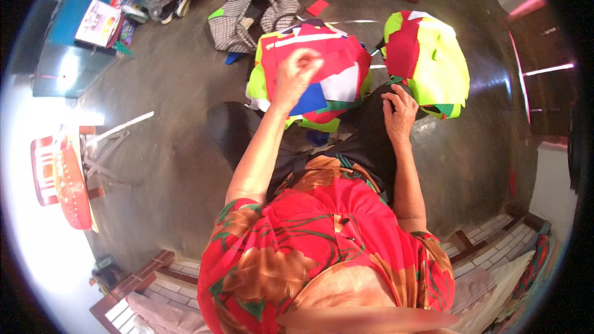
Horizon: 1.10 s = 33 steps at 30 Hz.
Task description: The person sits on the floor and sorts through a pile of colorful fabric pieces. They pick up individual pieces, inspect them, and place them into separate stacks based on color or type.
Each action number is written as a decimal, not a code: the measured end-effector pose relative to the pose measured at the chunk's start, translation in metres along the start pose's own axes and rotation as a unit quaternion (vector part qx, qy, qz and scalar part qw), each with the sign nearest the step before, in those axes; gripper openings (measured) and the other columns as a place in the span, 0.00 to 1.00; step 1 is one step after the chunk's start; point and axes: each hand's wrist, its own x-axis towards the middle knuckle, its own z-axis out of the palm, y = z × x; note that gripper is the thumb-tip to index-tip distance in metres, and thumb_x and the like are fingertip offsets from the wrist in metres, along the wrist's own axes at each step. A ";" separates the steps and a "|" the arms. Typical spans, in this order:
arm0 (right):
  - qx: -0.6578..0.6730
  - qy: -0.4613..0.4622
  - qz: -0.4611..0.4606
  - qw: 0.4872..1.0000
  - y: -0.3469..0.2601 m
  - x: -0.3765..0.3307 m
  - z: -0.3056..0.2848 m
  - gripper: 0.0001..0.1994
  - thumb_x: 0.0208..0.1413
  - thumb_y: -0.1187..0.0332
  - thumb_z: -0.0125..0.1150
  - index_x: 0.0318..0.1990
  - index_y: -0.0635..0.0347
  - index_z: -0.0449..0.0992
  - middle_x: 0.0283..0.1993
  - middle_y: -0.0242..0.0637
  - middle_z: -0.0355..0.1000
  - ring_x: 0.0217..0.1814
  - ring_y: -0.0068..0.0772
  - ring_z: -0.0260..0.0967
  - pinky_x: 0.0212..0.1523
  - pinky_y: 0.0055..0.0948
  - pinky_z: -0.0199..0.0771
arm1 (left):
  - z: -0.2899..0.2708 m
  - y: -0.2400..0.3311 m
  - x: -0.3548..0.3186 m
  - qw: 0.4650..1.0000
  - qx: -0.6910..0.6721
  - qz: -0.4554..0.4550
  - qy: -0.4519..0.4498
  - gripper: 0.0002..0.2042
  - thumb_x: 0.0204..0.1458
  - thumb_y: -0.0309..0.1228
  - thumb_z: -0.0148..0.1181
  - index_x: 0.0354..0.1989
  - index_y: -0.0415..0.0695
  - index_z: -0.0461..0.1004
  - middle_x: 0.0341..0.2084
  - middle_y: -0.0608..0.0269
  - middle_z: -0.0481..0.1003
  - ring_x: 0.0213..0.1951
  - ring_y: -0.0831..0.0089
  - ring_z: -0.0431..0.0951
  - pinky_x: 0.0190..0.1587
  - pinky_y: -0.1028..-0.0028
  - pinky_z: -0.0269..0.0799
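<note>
My left hand (296, 77) is raised over a heap of cloth scraps (348, 55) in red, white, blue and lime. Its fingers are curled together in a pinch; anything between them is too small to make out. My right hand (401, 111) rests at my right knee, its fingers loosely bent and slightly apart. A bit of dark green cloth (394, 80) lies close to those fingertips, and no grip on it shows. Right of the knee sits a second heap of scraps (442, 62), mostly lime yellow with a dark red piece.
Beyond the heaps lie a checked grey cloth (238, 25) and a small red scrap (317, 7) on the dark floor. Shoes (184, 3) and a blue table (59, 55) stand at far left. A red chair (71, 179) is at left. Behind me is a tiled wooden bench (176, 284).
</note>
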 end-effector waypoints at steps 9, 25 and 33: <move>-0.072 -0.046 -0.086 0.993 0.037 -0.006 0.018 0.09 0.49 0.71 0.61 0.39 0.49 0.77 0.53 0.35 0.71 0.53 0.38 0.68 0.52 0.37 0.64 | 0.056 0.200 -0.094 0.767 -0.394 0.355 -0.361 0.11 0.57 0.35 0.55 0.39 0.38 0.72 0.39 0.53 0.73 0.43 0.65 0.74 0.48 0.67 0.69; -0.033 -0.039 -0.024 0.998 0.006 -0.006 0.005 0.07 0.52 0.70 0.59 0.39 0.51 0.77 0.56 0.35 0.69 0.59 0.38 0.64 0.59 0.37 0.55 | 0.087 0.219 -0.110 0.714 -0.469 0.388 -0.346 0.12 0.59 0.34 0.50 0.43 0.36 0.70 0.43 0.51 0.71 0.45 0.63 0.73 0.48 0.67 0.70; -0.035 -0.053 -0.029 0.998 0.013 -0.005 0.008 0.08 0.51 0.70 0.59 0.39 0.50 0.77 0.56 0.34 0.69 0.60 0.37 0.64 0.59 0.37 0.55 | 0.092 0.221 -0.106 0.698 -0.491 0.407 -0.325 0.13 0.61 0.34 0.47 0.45 0.36 0.69 0.45 0.51 0.70 0.46 0.62 0.73 0.48 0.66 0.70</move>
